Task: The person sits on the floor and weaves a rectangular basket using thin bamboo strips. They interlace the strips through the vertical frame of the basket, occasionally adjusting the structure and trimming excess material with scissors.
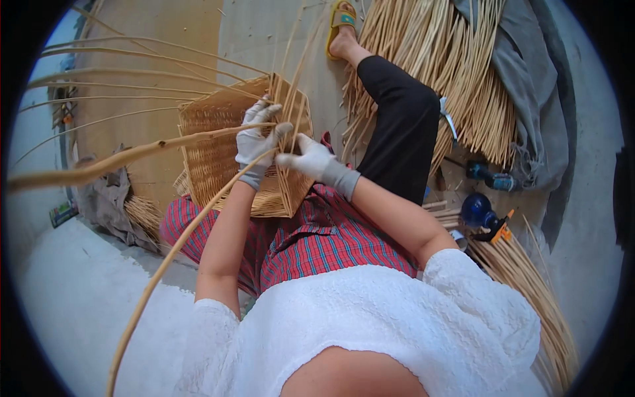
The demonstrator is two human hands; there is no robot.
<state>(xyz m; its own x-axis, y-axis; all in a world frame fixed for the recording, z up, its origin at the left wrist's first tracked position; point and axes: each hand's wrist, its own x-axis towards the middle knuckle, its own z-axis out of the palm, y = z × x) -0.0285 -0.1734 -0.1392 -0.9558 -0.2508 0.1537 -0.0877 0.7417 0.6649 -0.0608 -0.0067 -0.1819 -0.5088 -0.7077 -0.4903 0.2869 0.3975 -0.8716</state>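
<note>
A woven wicker basket (215, 112) rests tilted on its side against my lap, its hollow toward the left. Long pale wicker rods (126, 73) fan out from its rim to the left, and a few others stick up at the far side. My left hand (254, 142), in a white glove with a grey cuff, has its fingers curled on rods at the rim. Facing it, my right hand (314, 159), gloved the same way, presses its fingertips on a rod at the same edge. A thicker rod (165, 261) curves from between the hands toward the lower left.
A big heap of loose rods (456, 79) lies at the far right, partly under grey cloth (529, 86). Nearer right are a dark blue round bottle (476, 210), an orange-and-black tool (501, 229) and another rod bundle (529, 291). At left, grey cloth (106, 202) partly covers more rods.
</note>
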